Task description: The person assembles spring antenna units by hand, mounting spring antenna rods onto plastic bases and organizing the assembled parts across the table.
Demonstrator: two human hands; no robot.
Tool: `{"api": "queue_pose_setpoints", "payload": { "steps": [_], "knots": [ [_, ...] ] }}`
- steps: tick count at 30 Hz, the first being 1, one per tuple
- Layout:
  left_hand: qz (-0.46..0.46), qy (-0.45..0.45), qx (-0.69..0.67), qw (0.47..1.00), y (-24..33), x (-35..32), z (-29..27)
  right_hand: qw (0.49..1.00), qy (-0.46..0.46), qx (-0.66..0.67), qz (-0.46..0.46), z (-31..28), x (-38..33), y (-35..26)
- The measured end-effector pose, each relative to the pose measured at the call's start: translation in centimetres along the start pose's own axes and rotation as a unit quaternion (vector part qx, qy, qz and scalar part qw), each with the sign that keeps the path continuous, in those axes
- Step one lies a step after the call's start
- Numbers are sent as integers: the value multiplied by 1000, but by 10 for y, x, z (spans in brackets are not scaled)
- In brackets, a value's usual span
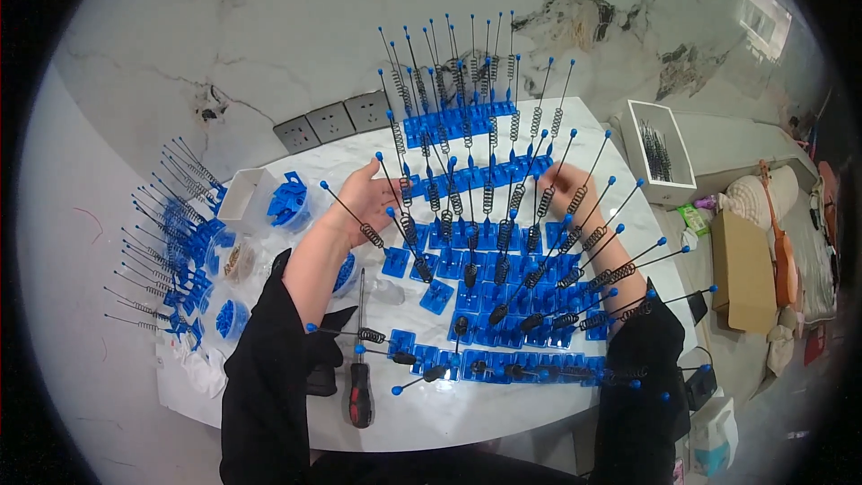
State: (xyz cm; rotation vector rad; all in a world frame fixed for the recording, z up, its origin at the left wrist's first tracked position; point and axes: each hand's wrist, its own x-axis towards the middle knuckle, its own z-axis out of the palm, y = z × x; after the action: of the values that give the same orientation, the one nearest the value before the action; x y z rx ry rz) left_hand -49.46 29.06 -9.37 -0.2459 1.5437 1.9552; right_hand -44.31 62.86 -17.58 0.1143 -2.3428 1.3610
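Note:
My left hand [373,196] and my right hand [567,187] are at opposite ends of a straight row of blue-based spring rods [476,178]. They press the row from both sides, left fingers against its left end and right fingers curled at its right end. Each piece has a blue plastic base, a black coil spring and a thin black rod tipped with a blue ball. Nearer me stands a dense block of the same spring rods [516,292], partly hiding my right forearm. Behind my hands is another spring-rod row [460,121] near the wall.
A red-and-black screwdriver [360,395] lies left of the block. Tubs of blue parts [289,202], a white box [244,196] and more spring rods [184,260] fill the left side. Sockets [332,123] line the back. Right of the table are a white box of springs [660,153] and a cardboard box [743,260].

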Motion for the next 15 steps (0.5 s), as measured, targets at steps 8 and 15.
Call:
{"api": "queue_pose_setpoints", "payload": {
  "steps": [8, 15],
  "knots": [
    [-2, -4, 73, 997, -4, 0, 7, 969, -201, -109, -95, 4, 8, -3],
    [50, -8, 156, 986, -9, 18, -1, 965, -255, -35, -45, -5, 6, -9]
  ]
}}
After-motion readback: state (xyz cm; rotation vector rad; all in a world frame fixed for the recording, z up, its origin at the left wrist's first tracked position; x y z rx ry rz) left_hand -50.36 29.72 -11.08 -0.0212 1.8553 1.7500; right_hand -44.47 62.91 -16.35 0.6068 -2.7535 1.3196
